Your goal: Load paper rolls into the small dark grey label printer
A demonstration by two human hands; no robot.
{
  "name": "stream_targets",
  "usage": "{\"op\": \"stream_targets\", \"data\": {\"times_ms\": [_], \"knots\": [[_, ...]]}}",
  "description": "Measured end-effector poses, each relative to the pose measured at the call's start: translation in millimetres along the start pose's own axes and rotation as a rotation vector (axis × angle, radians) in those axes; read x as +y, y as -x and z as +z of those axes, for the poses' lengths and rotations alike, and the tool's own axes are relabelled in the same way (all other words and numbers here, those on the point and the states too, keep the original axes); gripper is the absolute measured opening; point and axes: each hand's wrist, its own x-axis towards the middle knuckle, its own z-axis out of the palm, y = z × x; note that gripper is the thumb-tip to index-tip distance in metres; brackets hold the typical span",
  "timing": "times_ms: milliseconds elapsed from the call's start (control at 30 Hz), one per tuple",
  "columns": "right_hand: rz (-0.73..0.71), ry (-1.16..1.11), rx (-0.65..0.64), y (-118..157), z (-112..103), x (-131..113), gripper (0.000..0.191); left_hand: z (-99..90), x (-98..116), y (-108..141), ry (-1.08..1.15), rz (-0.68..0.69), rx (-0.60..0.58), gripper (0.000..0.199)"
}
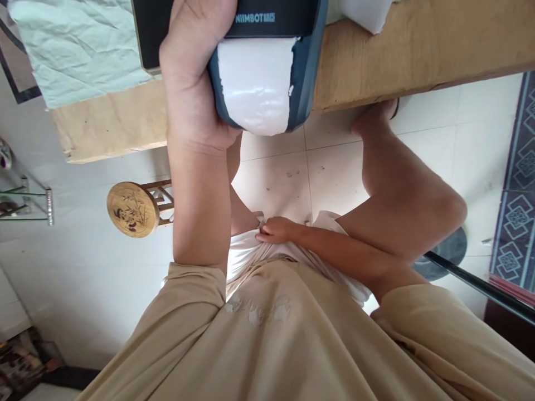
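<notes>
A dark blue NIIMBOT label printer is gripped in my left hand, close to the camera at the table's front edge. A white sticker-like patch with ragged sides covers part of the printer's near face. My left thumb and palm wrap its left side; the other fingers are hidden by it. Low in my lap, my right hand is closed on the edge of the white shorts, its fingertips curled into the cloth.
A wooden table spans the top, bearing a pale green cloth, a dark flat object and something white. A small round stool stands on the tiled floor at left. A black pole runs at right.
</notes>
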Motion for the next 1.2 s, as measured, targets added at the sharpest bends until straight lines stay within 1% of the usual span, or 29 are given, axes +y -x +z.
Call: {"op": "stream_targets", "data": {"times_ms": [67,167,267,333,367,400,467,567,633,700,767,833,900,967,1000,1067,1100,1133,1167,1200], "knots": [[-0.006,0.059,-0.179,-1.6,6.5,8.4,0.044,0.2,-1.1,-0.2,0.068,0.054,-0.026,0.048],[-0.014,0.127,-0.311,5.7,15.8,7.8,0.044,-3.2,-5.1,-2.3,0.196,0.083,-0.167,0.037],[-0.068,0.179,-0.34,17.6,18.3,-4.0,0.044,-9.0,-7.5,-4.3,0.276,0.061,-0.272,0.028],[-0.13,0.199,-0.302,21.0,10.6,-14.5,0.043,-12.4,-7.2,-4.8,0.293,0.036,-0.301,0.03],[-0.166,0.204,-0.263,20.8,2.7,-20.5,0.043,-13.8,-6.7,-4.8,0.291,0.021,-0.315,0.032],[-0.204,0.206,-0.21,19.6,-8.4,-27.2,0.042,-15.1,-6.2,-4.8,0.288,0.011,-0.325,0.034],[-0.292,0.198,-0.068,16.4,-40.1,-42.3,0.04,-17.2,-5.3,-4.9,0.283,0.001,-0.336,0.035],[-0.43,0.159,0.226,15.4,-105.8,-66.8,0.036,-18.4,-5.3,-5.5,0.263,-0.024,-0.369,0.034],[-0.484,0.125,0.453,18.4,-151.3,-80.3,0.029,-17.0,-5.6,-5.0,0.244,-0.034,-0.372,0.032],[-0.514,0.099,0.65,22.0,-188.7,-89.0,0.028,-14.0,-5.2,-3.5,0.226,-0.045,-0.345,0.03],[-0.54,0.08,0.799,24.0,-214.3,-93.3,0.026,-10.9,-3.9,-1.7,0.216,-0.08,-0.3,0.027],[-0.571,0.089,0.904,23.2,-230.5,-95.4,0.025,-8.9,-1.6,-0.9,0.236,-0.132,-0.269,0.023],[-0.598,0.11,0.995,20.0,-242.8,-98.6,0.025,-8.7,1.1,-1.5,0.263,-0.172,-0.29,0.017],[-0.59,0.17,1.065,15.5,-255.9,-105.9,0.026,-9.9,3.6,-2.7,0.274,-0.185,-0.331,0.012],[-0.557,0.223,1.081,13.1,-263.2,-111.5,0.026,-10.6,4.8,-3.1,0.273,-0.195,-0.348,0.013],[-0.406,0.376,1.033,8.4,-278.1,-125.2,0.026,-11.5,7.1,-3.1,0.261,-0.223,-0.346,0.016],[-0.28,0.447,0.955,6.0,-284.9,-132.4,0.031,-11.6,8.4,-2.6,0.249,-0.238,-0.335,0.018],[-0.166,0.512,0.864,3.4,-290.9,-139.3,0.041,-11.6,10.0,-1.9,0.231,-0.256,-0.328,0.018],[-0.075,0.566,0.785,0.6,-295.8,-145.4,0.052,-11.4,11.7,-1.2,0.215,-0.271,-0.319,0.021],[-0.007,0.62,0.7,-2.4,-299.4,-150.7,0.059,-11.3,13.4,-0.6,0.206,-0.289,-0.313,0.028]]}}
